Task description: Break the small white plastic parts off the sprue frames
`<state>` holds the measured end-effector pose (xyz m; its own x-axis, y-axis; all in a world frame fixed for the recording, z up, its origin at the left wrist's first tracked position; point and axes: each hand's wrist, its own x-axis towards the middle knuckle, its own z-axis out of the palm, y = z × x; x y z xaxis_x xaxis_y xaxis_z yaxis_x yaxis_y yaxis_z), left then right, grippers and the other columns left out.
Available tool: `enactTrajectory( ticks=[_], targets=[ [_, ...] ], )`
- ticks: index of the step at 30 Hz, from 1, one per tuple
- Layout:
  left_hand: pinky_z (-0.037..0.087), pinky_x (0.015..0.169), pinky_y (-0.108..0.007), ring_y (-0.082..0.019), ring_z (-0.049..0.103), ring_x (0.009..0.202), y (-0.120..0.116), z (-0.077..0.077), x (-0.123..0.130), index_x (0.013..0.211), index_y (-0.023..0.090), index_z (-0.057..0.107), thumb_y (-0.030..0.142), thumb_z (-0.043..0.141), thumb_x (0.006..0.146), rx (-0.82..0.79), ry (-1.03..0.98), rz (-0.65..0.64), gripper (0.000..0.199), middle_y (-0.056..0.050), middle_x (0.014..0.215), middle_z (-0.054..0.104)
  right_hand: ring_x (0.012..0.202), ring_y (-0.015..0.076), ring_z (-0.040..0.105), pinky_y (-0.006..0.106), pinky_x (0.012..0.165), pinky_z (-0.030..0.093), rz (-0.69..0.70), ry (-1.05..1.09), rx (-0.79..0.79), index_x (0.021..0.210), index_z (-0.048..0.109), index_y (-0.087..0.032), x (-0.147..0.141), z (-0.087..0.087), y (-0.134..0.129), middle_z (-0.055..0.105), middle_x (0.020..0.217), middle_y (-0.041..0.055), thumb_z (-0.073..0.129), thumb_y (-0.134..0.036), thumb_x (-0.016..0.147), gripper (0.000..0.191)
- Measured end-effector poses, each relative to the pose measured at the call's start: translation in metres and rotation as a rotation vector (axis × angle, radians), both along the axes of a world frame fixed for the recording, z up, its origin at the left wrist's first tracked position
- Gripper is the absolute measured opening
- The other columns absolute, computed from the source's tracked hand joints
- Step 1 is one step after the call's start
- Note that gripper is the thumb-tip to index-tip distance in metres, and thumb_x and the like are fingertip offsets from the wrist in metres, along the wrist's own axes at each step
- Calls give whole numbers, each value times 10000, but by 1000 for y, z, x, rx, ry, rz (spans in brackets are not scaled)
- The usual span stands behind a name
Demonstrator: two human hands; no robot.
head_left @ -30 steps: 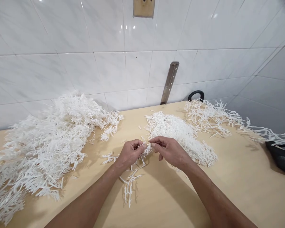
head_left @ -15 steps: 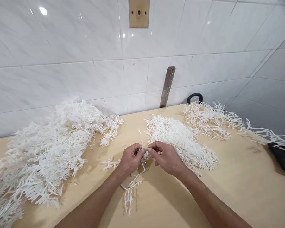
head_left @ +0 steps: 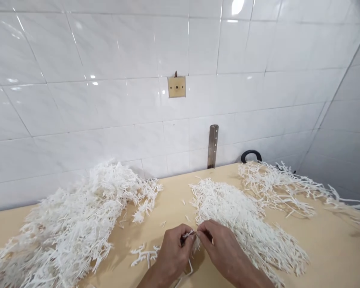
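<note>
My left hand [head_left: 174,250] is closed in a pinch around a white branching piece [head_left: 189,234], thin and twig-like, most of it covered by the fingers. Right beside it, my right hand [head_left: 222,250] pinches at the tip of the same piece, fingertips nearly touching those of the left. A bent white stem [head_left: 191,267] hangs below the hands. Another branched white sprig [head_left: 143,254] lies on the table to the left of my left hand. A heap of short white bits [head_left: 228,204] spreads just behind and to the right of my right hand.
A large heap of white branching pieces [head_left: 75,216] covers the table's left side. Barer, tangled white stems [head_left: 276,186] lie at the back right, near a black curved handle [head_left: 251,153]. A metal bracket [head_left: 213,146] stands against the tiled wall [head_left: 117,104] behind the wooden table [head_left: 174,192].
The view has tilted up, so hands and table sit lower in the picture and more wall shows. Both hands keep pinching at the white piece, close together.
</note>
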<state>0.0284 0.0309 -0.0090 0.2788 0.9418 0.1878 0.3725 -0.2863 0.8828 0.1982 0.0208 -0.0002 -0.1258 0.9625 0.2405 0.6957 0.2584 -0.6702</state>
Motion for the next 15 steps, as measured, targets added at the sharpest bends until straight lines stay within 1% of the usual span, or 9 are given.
enactTrajectory(
  ticks=[3, 4, 7, 9, 12, 15],
  targets=[
    [332, 558, -242, -128, 452, 574, 0, -1, 0, 857, 181, 678, 416, 517, 905, 27, 18, -12, 289, 8, 614, 545, 678, 197, 591, 313, 638, 418, 0, 38, -29, 747, 618, -214, -1, 0, 0, 657, 725, 36, 451, -312, 914, 256],
    [328, 559, -244, -128, 446, 569, 0, -1, 0, 856, 185, 672, 416, 515, 906, 37, 24, -13, 284, 10, 607, 534, 672, 196, 586, 307, 624, 413, 2, 46, -40, 743, 610, -214, -1, 1, -1, 651, 715, 34, 455, -318, 913, 252],
    [317, 558, -249, -128, 435, 570, -1, 1, 1, 787, 181, 652, 393, 520, 898, 51, 31, -6, 274, 4, 606, 528, 633, 188, 578, 289, 575, 397, 39, 62, -84, 754, 582, -210, -1, 2, -3, 624, 684, 28, 460, -338, 916, 240],
    [313, 557, -249, -126, 433, 572, -2, 2, 2, 742, 175, 640, 371, 523, 888, 52, 32, 0, 271, -1, 609, 533, 573, 169, 561, 273, 535, 387, 72, 83, -119, 770, 563, -208, -1, 3, -4, 598, 664, 16, 452, -349, 924, 237],
    [313, 552, -247, -121, 432, 563, -2, 2, 2, 722, 170, 631, 333, 532, 871, 46, 32, 16, 242, 0, 600, 542, 500, 135, 529, 254, 500, 388, 124, 130, -146, 795, 550, -207, 0, 2, -6, 579, 663, -3, 459, -348, 929, 215],
    [313, 548, -246, -122, 439, 564, -1, 0, 1, 722, 167, 625, 294, 548, 845, 19, 23, 29, 192, 0, 600, 557, 479, 113, 518, 239, 486, 403, 181, 172, -150, 808, 547, -207, 2, 1, -3, 583, 677, -11, 483, -317, 921, 170]
  ],
)
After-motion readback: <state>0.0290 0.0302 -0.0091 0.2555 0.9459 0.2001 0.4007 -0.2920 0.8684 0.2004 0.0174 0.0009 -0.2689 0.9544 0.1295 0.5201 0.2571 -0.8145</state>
